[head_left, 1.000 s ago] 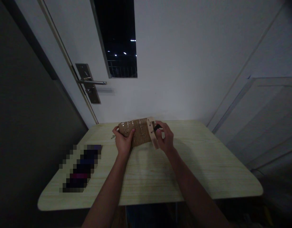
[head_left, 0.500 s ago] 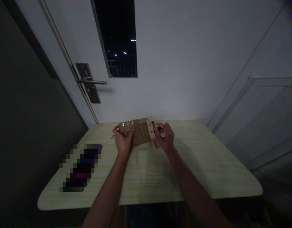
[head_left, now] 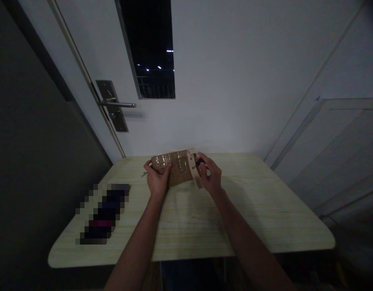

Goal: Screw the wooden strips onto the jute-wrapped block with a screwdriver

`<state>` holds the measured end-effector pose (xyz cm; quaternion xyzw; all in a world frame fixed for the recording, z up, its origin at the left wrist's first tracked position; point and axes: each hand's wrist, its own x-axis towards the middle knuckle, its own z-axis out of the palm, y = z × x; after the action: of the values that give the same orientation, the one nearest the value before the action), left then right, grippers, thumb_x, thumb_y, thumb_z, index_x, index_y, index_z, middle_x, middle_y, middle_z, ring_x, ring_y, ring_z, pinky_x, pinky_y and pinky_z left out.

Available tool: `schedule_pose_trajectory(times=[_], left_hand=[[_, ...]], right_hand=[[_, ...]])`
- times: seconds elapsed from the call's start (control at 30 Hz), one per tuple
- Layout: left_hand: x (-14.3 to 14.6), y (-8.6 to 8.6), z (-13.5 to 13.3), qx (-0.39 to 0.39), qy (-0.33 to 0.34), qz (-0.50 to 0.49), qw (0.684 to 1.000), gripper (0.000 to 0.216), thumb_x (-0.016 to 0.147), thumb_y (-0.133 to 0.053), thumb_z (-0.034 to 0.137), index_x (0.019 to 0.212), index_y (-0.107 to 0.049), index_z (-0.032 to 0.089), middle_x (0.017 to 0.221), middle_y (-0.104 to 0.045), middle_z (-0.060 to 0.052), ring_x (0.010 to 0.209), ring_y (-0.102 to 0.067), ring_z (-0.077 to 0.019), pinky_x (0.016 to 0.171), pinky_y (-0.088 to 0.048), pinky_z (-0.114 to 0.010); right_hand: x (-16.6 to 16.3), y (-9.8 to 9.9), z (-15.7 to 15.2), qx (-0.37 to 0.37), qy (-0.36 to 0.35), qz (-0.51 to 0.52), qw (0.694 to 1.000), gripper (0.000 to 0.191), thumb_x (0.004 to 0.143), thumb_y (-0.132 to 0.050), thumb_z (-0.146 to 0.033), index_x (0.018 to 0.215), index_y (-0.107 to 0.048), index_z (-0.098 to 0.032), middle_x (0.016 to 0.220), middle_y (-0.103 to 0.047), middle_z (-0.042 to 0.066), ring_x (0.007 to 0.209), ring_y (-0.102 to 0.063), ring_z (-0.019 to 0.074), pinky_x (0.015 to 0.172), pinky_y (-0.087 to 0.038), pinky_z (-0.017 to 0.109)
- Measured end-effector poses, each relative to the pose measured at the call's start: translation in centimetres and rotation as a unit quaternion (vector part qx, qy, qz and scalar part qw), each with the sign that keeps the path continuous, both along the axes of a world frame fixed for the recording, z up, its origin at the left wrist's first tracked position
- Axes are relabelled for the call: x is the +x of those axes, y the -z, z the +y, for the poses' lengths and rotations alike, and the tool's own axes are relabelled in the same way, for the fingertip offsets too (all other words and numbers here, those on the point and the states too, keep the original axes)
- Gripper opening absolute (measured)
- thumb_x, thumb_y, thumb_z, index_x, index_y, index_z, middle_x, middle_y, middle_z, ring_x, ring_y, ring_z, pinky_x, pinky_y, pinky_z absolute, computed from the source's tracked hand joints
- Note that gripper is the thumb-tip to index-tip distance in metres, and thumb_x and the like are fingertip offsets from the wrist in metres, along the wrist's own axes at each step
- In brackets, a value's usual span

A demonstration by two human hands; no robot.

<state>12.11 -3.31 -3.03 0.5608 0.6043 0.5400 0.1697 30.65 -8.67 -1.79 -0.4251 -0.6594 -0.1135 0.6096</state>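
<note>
A brown cardboard box-like piece (head_left: 177, 169), its surface glossy with what looks like clear tape and dotted with small dark marks, is held tilted above the table. My left hand (head_left: 157, 180) grips its left end, thumb on the near face and fingers behind. Thin stick-like ends (head_left: 144, 174) poke out past those fingers. Along the right end runs a pale strip (head_left: 192, 167) with small dark holes. Beside that strip, my right hand (head_left: 212, 176) pinches a small dark thing (head_left: 200, 161), whose thin tip points at a hole; its kind is not clear.
The pale wood-grain table (head_left: 201, 226) stands against a white door with a metal lever handle (head_left: 119, 105) and a dark narrow window (head_left: 153, 60). On the table's left lies a pixelated dark item (head_left: 106, 214). A dark panel rises at the far left.
My right hand has shifted its fingers around the small dark thing, the forefinger lifting a little. The cardboard piece and my left hand have hardly moved.
</note>
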Motion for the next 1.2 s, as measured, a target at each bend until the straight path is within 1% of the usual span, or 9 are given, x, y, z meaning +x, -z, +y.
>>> schedule_pose_trajectory(times=[0.13, 0.23, 0.43, 0.5, 0.6, 0.77, 0.83, 1.0, 1.2], left_hand=[[0.03, -0.04, -0.06, -0.006, 0.0, 0.002, 1.0, 0.073, 0.07, -0.073, 0.048, 0.124, -0.034, 0.02, 0.104, -0.067, -0.015, 0.092, -0.068, -0.0304, 0.076, -0.054, -0.042], [0.0, 0.07, 0.01, 0.001, 0.004, 0.003, 1.0, 0.072, 0.071, -0.072, 0.048, 0.125, -0.034, 0.019, 0.104, -0.067, -0.015, 0.091, -0.068, -0.0298, 0.076, -0.054, -0.041], [0.02, 0.14, 0.11, 0.007, 0.004, 0.004, 1.0, 0.071, 0.072, -0.072, 0.048, 0.125, -0.034, 0.019, 0.106, -0.067, -0.015, 0.092, -0.068, -0.0296, 0.076, -0.054, -0.041], [0.05, 0.06, 0.06, 0.005, 0.001, 0.006, 1.0, 0.072, 0.071, -0.072, 0.048, 0.125, -0.034, 0.018, 0.105, -0.067, -0.016, 0.091, -0.068, -0.0301, 0.076, -0.054, -0.041], [0.04, -0.06, -0.04, -0.002, -0.003, 0.01, 1.0, 0.073, 0.071, -0.073, 0.048, 0.125, -0.035, 0.017, 0.104, -0.067, -0.017, 0.091, -0.068, -0.0314, 0.076, -0.054, -0.042], [-0.01, -0.06, -0.05, -0.004, 0.007, 0.006, 1.0, 0.072, 0.072, -0.072, 0.047, 0.125, -0.034, 0.018, 0.104, -0.067, -0.016, 0.09, -0.069, -0.0305, 0.075, -0.054, -0.041], [-0.02, 0.02, 0.02, -0.003, 0.003, 0.007, 1.0, 0.073, 0.072, -0.072, 0.048, 0.126, -0.034, 0.018, 0.104, -0.067, -0.016, 0.09, -0.069, -0.0303, 0.075, -0.054, -0.041], [0.0, 0.07, 0.0, 0.0, 0.005, 0.003, 1.0, 0.072, 0.072, -0.072, 0.049, 0.125, -0.034, 0.019, 0.105, -0.067, -0.015, 0.091, -0.069, -0.0298, 0.076, -0.054, -0.041], [0.0, 0.1, -0.04, 0.007, 0.0, 0.004, 1.0, 0.072, 0.071, -0.073, 0.049, 0.124, -0.035, 0.02, 0.104, -0.068, -0.014, 0.091, -0.069, -0.0296, 0.076, -0.054, -0.04]], right_hand=[[-0.13, 0.04, 0.08, 0.001, 0.02, 0.009, 1.0, 0.026, 0.091, -0.053, -0.024, 0.116, -0.06, -0.027, 0.093, -0.068, 0.003, 0.081, -0.065, 0.0136, 0.067, -0.057, 0.025], [-0.24, -0.09, -0.03, 0.001, 0.038, 0.004, 0.999, 0.021, 0.088, -0.059, -0.029, 0.109, -0.062, -0.025, 0.087, -0.066, 0.002, 0.072, -0.063, 0.0131, 0.063, -0.056, 0.025], [-0.18, -0.53, -0.49, 0.025, -0.021, -0.028, 0.999, 0.031, 0.094, -0.041, -0.02, 0.121, -0.054, -0.023, 0.108, -0.066, 0.008, 0.101, -0.063, 0.0176, 0.084, -0.055, 0.035], [-0.16, -0.47, -0.47, 0.022, -0.017, -0.02, 0.999, 0.033, 0.093, -0.04, -0.017, 0.123, -0.053, -0.025, 0.107, -0.066, 0.006, 0.098, -0.064, 0.0164, 0.083, -0.056, 0.033], [-0.16, -0.21, -0.25, 0.016, -0.005, -0.011, 1.0, 0.033, 0.092, -0.046, -0.018, 0.122, -0.054, -0.027, 0.101, -0.067, 0.005, 0.091, -0.064, 0.0154, 0.076, -0.057, 0.03], [-0.18, -0.15, -0.18, -0.001, 0.023, -0.005, 1.0, 0.024, 0.09, -0.053, -0.024, 0.111, -0.063, -0.027, 0.087, -0.062, 0.002, 0.076, -0.062, 0.0132, 0.066, -0.056, 0.026], [-0.18, -0.35, -0.37, -0.008, 0.022, -0.01, 1.0, 0.023, 0.09, -0.053, -0.026, 0.11, -0.064, -0.026, 0.092, -0.062, 0.004, 0.08, -0.063, 0.0137, 0.068, -0.056, 0.027], [-0.16, -0.79, -0.77, 0.018, -0.031, -0.034, 0.999, 0.037, 0.092, -0.04, -0.019, 0.125, -0.056, -0.024, 0.117, -0.063, 0.008, 0.111, -0.059, 0.019, 0.091, -0.053, 0.039], [-0.25, -0.86, -0.76, -0.006, -0.018, -0.038, 0.999, 0.04, 0.092, -0.038, -0.014, 0.125, -0.056, -0.026, 0.111, -0.068, 0.006, 0.101, -0.064, 0.0166, 0.087, -0.055, 0.036]])
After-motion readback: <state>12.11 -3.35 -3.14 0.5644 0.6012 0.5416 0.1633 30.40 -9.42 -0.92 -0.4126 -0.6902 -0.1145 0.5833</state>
